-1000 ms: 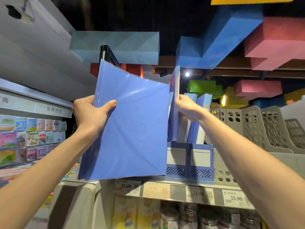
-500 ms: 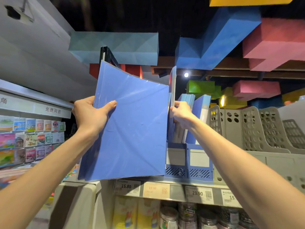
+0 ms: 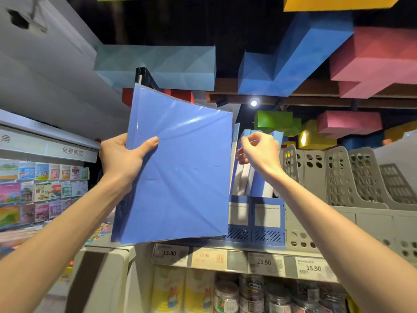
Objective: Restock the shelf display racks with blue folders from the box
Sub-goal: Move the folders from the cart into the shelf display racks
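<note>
Left hand (image 3: 123, 159): grips the left edge of the held blue folders (image 3: 180, 172), thumb across the front cover, fingers behind.
Held blue folders: raised upright and slightly tilted, in front of the left part of the blue rack (image 3: 267, 224).
Right hand (image 3: 259, 150): fingers curled at the top edges of the standing folders (image 3: 259, 186); whether it grips one cannot be told.
Standing folders: upright in the blue rack, leaning.
Blue rack: on the shelf (image 3: 234, 260), just beside the grey racks (image 3: 338, 177).
Shelf: price tags (image 3: 264, 262) along its front edge.
</note>
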A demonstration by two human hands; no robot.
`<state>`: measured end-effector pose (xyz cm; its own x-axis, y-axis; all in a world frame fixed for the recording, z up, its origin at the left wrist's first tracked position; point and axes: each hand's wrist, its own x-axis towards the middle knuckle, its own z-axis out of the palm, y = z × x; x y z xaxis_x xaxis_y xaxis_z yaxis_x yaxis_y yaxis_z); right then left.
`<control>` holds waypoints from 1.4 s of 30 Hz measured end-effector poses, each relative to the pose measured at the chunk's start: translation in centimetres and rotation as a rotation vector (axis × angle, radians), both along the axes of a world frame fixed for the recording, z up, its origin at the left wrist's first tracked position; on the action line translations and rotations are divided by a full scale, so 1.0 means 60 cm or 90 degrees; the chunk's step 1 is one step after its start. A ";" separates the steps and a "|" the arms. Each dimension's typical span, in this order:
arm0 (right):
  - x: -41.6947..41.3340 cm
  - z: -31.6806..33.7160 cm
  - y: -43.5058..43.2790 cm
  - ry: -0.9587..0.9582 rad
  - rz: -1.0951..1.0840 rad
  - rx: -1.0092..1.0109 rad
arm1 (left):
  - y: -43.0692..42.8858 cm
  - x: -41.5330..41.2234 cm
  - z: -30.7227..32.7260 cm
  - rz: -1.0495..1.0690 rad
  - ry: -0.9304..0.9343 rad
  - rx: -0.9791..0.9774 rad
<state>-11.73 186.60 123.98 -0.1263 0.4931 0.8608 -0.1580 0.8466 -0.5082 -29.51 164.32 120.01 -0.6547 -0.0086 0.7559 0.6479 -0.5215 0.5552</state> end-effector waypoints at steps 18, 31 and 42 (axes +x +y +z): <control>0.280 0.021 0.028 0.004 0.255 -0.050 | 0.214 0.151 0.064 -0.166 0.165 -0.084; 0.391 0.091 0.053 0.105 -0.061 0.070 | 0.356 0.167 0.017 0.225 0.459 -0.367; 0.294 0.116 0.045 0.086 -0.205 0.050 | 0.358 0.117 0.025 0.369 0.561 -0.358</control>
<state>5.91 189.29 130.97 0.1417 0.4203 0.8962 0.0618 0.8999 -0.4318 -22.47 185.83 121.53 0.0831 0.3444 0.9352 0.9789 0.1478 -0.1414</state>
